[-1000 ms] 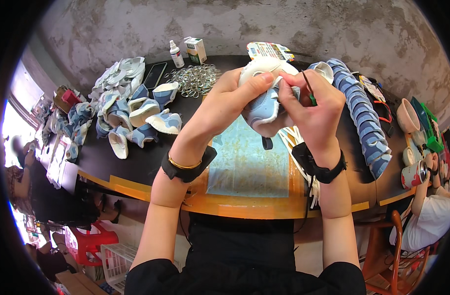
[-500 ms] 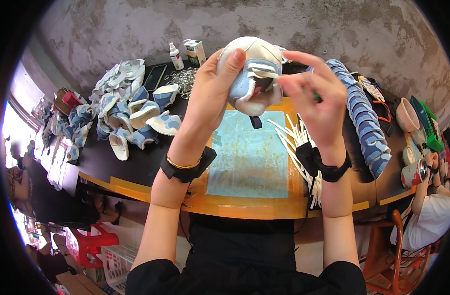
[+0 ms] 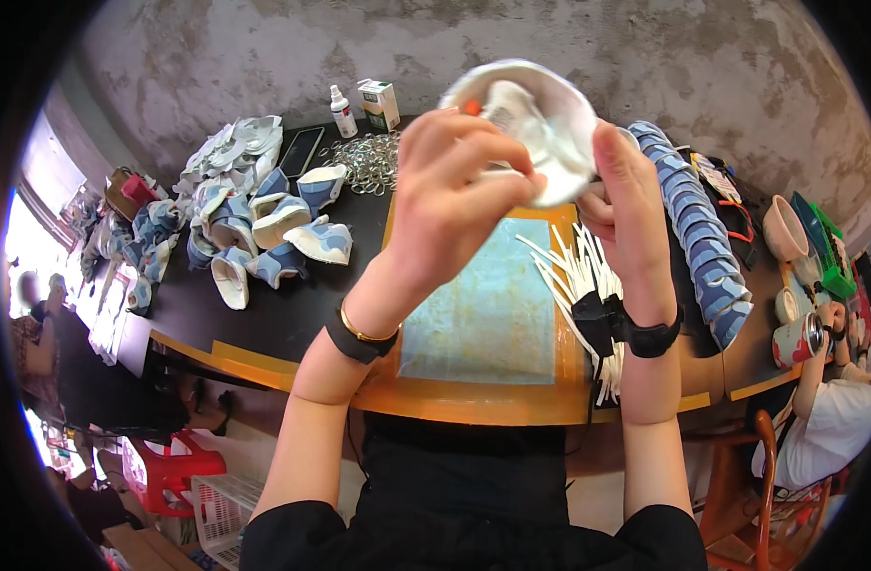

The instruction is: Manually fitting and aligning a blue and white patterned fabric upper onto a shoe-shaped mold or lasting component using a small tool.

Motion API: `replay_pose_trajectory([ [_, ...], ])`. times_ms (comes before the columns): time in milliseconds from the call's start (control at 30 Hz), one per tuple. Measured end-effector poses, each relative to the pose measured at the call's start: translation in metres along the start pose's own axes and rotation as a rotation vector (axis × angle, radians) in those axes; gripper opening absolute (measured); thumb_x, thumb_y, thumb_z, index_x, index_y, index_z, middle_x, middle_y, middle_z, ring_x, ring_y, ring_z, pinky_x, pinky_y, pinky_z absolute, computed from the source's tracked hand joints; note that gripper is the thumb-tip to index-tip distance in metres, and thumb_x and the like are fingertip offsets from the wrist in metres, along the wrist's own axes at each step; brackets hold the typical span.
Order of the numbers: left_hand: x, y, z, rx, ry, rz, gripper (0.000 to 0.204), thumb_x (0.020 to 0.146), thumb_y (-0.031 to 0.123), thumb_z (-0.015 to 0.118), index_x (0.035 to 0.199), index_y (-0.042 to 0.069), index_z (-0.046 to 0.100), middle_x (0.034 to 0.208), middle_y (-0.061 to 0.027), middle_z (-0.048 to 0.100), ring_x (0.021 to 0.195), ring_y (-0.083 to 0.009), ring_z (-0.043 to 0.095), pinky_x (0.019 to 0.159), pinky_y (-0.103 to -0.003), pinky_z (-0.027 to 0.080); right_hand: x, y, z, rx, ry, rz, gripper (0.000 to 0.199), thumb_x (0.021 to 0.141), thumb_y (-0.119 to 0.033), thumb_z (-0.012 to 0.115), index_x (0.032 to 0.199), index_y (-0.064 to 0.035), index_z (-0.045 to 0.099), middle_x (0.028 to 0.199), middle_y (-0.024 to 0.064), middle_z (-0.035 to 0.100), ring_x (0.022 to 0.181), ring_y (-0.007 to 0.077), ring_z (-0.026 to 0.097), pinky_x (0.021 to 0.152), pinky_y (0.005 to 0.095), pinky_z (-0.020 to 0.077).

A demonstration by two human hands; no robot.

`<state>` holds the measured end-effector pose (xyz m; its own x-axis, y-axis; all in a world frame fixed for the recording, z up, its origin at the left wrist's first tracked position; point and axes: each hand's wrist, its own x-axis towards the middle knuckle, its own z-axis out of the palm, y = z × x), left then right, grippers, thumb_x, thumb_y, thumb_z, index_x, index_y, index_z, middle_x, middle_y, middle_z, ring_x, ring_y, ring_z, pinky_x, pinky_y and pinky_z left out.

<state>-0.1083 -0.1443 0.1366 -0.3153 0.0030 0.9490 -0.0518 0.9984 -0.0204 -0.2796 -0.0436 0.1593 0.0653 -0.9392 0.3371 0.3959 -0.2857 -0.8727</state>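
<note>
In the head view, the white, bowl-shaped, soft fabric piece is held up beyond the pale-blue flat sheet, hollow side showing; the left hand pinches its near rim between thumb and fingers; the right hand has its thumb at the right rim, though whether it grips I cannot tell. A loosened left pinch could let the piece slip; a low right wrist could scatter the thin white strips right of the sheet.
</note>
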Motion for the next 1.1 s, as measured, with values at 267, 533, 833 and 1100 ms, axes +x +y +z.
replay_pose_trajectory([
  [267,0.001,0.039,-0.039,0.109,-0.144,-0.118,0.035,0.067,0.031,0.079,0.089,0.009,0.063,0.102,-0.0056,0.059,0.098,-0.0259,0.055,0.088,-0.038,0.041,-0.020,0.010,0.043,-0.470,0.337,-0.078,0.040,0.088,-0.010,0.055,0.126,-0.0011,0.052,0.089,0.0020,0.062,0.069,0.0043,0.051,0.062,0.0195,0.0430],
  [533,-0.076,0.083,-0.049,0.055,-0.495,-0.446,0.061,0.067,0.020,0.080,0.118,0.000,0.053,0.105,-0.0140,0.061,0.097,-0.0315,0.056,0.084,-0.039,0.044,-0.106,0.121,0.076,0.044,0.543,0.148,0.053,0.094,-0.003,0.042,0.145,-0.0135,0.029,0.072,-0.0065,0.041,0.045,-0.0002,0.027,0.040,0.0192,0.0204],
  [833,-0.153,0.120,-0.040,-0.116,-0.665,-0.494,0.028,0.062,0.000,0.072,0.086,0.005,0.058,0.093,-0.0089,0.064,0.091,-0.0287,0.059,0.085,-0.039,0.043,-0.173,0.174,0.088,-0.096,0.668,0.231,0.044,0.094,-0.006,0.050,0.137,-0.0073,0.043,0.083,-0.0053,0.054,0.048,-0.0021,0.030,0.041,0.0172,0.0221],
  [1100,-0.178,0.149,-0.044,-0.155,-0.537,-0.358,0.019,0.070,0.001,0.066,0.088,0.002,0.064,0.098,-0.0101,0.066,0.095,-0.0272,0.061,0.081,-0.038,0.050,-0.186,0.162,0.082,-1.138,0.399,-0.418,0.041,0.073,0.012,0.053,0.111,-0.0012,0.058,0.106,0.0162,0.062,0.100,0.0317,0.059,0.082,0.0370,0.0509],
])
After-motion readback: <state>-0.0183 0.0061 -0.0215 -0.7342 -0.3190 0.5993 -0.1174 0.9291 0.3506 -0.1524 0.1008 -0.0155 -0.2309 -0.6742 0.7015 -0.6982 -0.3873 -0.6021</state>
